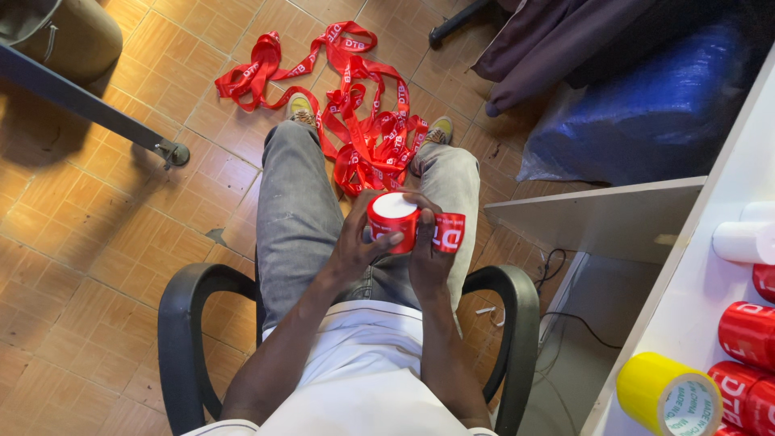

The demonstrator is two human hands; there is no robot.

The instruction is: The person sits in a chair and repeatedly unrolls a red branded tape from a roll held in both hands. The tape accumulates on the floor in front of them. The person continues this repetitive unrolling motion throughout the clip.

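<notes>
The red ribbon roll [393, 220] sits over your lap, cupped in your left hand [359, 246] with fingers curled round its side, while your right hand [428, 254] pinches the loose printed end [449, 232] — both closed on it. It looks light, soft and slippery, likely to unwind, so grip the wound body, not the tail. It's red with white lettering, white on top, and trails to a tangled ribbon heap [355, 105] on the floor.

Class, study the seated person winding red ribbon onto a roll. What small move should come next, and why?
Probably another turn of the roll: the left hand cups it, the right hand presses the ribbon end against its side, and a long loose tangle of red ribbon lies on the tiled floor between the feet, not yet wound.
</notes>
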